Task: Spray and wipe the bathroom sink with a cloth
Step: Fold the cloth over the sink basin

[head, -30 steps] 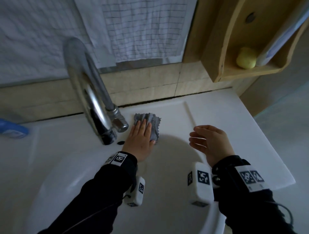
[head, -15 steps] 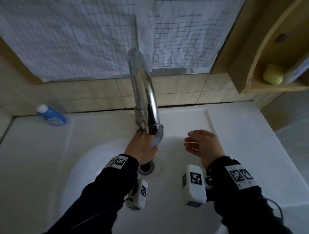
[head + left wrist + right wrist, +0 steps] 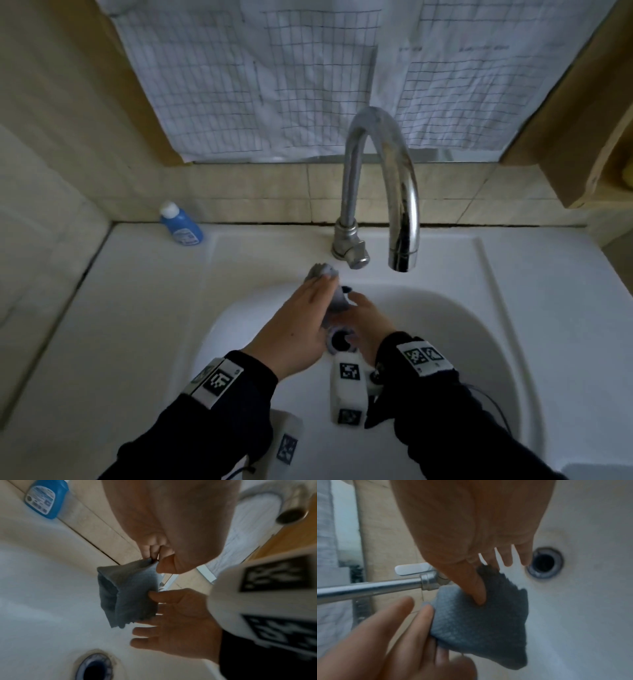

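A small grey cloth (image 3: 336,301) (image 3: 130,595) (image 3: 479,626) hangs over the white sink (image 3: 171,308), just in front of the chrome faucet (image 3: 400,192) base. My left hand (image 3: 305,311) pinches its upper edge between thumb and fingertips (image 3: 150,550). My right hand (image 3: 364,317) meets it from the right; its thumb (image 3: 478,595) presses into the cloth with the fingers behind. Below both hands lies the open drain (image 3: 339,341). A blue spray bottle (image 3: 181,226) lies on the back left ledge, away from both hands.
The faucet spout (image 3: 404,253) arches over the basin to the right of my hands. A wooden shelf (image 3: 589,137) juts out at the far right. Gridded paper sheets (image 3: 274,85) cover the wall above the tiles.
My left hand has lifted the cloth off the ledge by the faucet base and drawn it over the basin. My right hand has moved left and taken hold of it.
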The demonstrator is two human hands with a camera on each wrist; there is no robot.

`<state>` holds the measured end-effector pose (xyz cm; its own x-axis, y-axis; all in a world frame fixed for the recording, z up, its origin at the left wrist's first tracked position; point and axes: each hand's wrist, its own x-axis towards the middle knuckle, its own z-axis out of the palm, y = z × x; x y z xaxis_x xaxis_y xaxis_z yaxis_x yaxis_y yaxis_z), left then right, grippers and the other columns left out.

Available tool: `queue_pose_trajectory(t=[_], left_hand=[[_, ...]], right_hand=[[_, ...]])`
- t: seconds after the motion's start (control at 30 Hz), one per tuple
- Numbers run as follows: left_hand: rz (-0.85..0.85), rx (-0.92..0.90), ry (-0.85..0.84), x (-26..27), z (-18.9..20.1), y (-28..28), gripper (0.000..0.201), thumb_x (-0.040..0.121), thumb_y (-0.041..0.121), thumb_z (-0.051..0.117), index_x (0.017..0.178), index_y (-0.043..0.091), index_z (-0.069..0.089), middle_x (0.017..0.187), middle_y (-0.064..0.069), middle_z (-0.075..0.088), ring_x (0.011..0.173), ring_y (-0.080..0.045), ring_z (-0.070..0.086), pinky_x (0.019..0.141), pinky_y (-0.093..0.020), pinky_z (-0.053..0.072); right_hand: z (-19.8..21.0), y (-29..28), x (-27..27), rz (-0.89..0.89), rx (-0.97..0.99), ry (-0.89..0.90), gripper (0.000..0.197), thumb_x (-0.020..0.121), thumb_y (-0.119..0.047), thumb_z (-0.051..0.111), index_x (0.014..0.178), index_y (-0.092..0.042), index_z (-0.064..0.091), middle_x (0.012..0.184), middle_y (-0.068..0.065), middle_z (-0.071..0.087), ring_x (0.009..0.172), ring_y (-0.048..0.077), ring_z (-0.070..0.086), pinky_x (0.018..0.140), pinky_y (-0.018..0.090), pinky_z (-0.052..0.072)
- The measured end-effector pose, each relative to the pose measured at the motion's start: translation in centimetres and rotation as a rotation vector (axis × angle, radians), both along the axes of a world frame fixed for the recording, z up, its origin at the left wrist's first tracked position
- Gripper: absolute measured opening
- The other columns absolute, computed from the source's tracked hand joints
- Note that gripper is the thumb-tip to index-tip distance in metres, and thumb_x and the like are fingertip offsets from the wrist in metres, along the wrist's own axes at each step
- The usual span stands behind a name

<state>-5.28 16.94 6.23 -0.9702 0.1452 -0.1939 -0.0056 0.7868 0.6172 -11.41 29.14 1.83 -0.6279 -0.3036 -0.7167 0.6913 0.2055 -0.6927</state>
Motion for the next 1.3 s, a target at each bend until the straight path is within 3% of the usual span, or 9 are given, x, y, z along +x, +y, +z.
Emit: queue_pose_trajectory(t=[0.1,0.17,0.23,0.3,0.57,0.77,0.93,1.1,1.3], left_hand=[[0.008,0.074,0.042,0.1,-1.0,-1.9,0.068,0.085,0.003,0.04,0.146,0.027,0.02,0.158,0.002,0.018,0.146,-0.009,0.014,0.12,-0.031,0.019],[0.024,0.124,0.105,0.2,-0.7,-2.9,0.063,0.087,0.002,0.046,0.139,0.034,0.032,0.151,0.005,0.032,0.142,-0.007,0.024,0.118,-0.036,0.028],[0.076,0.173,0.173,0.1,0.4,-3.6,0.055,0.085,-0.001,0.048,0.12,0.042,0.044,0.14,0.013,0.044,0.128,0.0,0.037,0.114,-0.02,0.03],[0.11,0.137,0.202,0.1,0.9,-4.6,0.05,0.082,0.001,0.05,0.117,0.036,0.044,0.136,0.013,0.042,0.126,-0.004,0.036,0.106,-0.008,0.026],[0.228,0.019,0.078,-0.2,-2.0,-7.7,0.052,0.077,0.016,0.07,0.122,0.009,0.044,0.139,-0.006,0.038,0.125,-0.018,0.042,0.092,-0.016,0.03],[0.227,0.012,0.113,-1.0,-3.0,-9.2,0.01,0.074,0.006,0.06,0.082,0.001,0.063,0.096,-0.013,0.062,0.09,-0.029,0.058,0.08,-0.041,0.05],[0.372,0.29,-0.013,-2.0,-3.6,-11.9,0.03,0.079,-0.001,0.057,0.071,0.028,0.056,0.077,0.004,0.062,0.078,-0.019,0.058,0.072,-0.029,0.046],[0.542,0.421,-0.009,-3.4,-3.8,-14.0,0.039,0.081,-0.004,0.054,0.084,0.035,0.049,0.082,-0.007,0.063,0.08,-0.026,0.059,0.075,-0.034,0.047],[0.602,0.386,0.116,-6.3,-3.4,-16.5,0.04,0.082,-0.007,0.056,0.101,0.025,0.04,0.1,-0.001,0.056,0.095,-0.019,0.056,0.083,-0.028,0.045]], right_hand=[[0.5,-1.6,0.0,-0.014,-0.034,-0.001,0.018,0.078,0.003,0.056,0.095,-0.002,0.061,0.083,0.017,0.061,0.069,0.023,0.057,0.06,0.026,0.041],[1.0,-2.4,-0.1,-0.041,0.002,0.06,0.023,0.079,0.001,0.057,0.102,0.003,0.061,0.09,0.019,0.064,0.081,0.028,0.059,0.072,0.033,0.044],[1.6,-2.8,-0.2,-0.062,-0.016,0.121,0.021,0.08,0.003,0.056,0.1,0.005,0.062,0.095,0.021,0.067,0.089,0.032,0.063,0.085,0.04,0.048],[2.5,-2.9,-0.2,-0.081,-0.118,0.119,0.017,0.08,0.007,0.053,0.089,-0.003,0.064,0.087,0.016,0.068,0.084,0.029,0.064,0.083,0.039,0.05],[2.8,-3.8,-0.8,-0.072,-0.155,0.166,0.02,0.078,0.008,0.056,0.085,-0.007,0.066,0.087,0.01,0.07,0.086,0.023,0.065,0.082,0.031,0.051],[2.0,-4.7,-0.6,-0.027,-0.084,0.23,0.024,0.069,0.017,0.056,0.079,-0.004,0.066,0.085,0.015,0.066,0.08,0.03,0.062,0.074,0.03,0.051],[1.0,-6.5,-1.3,-0.069,-0.016,0.291,0.046,0.07,0.016,0.061,0.115,0.009,0.057,0.104,0.02,0.06,0.098,0.032,0.058,0.072,0.03,0.053],[0.4,-9.0,-2.9,-0.097,0.002,0.306,0.031,0.068,0.016,0.059,0.081,-0.011,0.053,0.088,0.016,0.059,0.09,0.033,0.059,0.078,0.042,0.05],[0.1,-11.9,-5.6,-0.176,0.011,0.349,0.035,0.075,0.01,0.056,0.091,-0.019,0.044,0.089,0.003,0.054,0.089,0.024,0.054,0.089,0.052,0.048]])
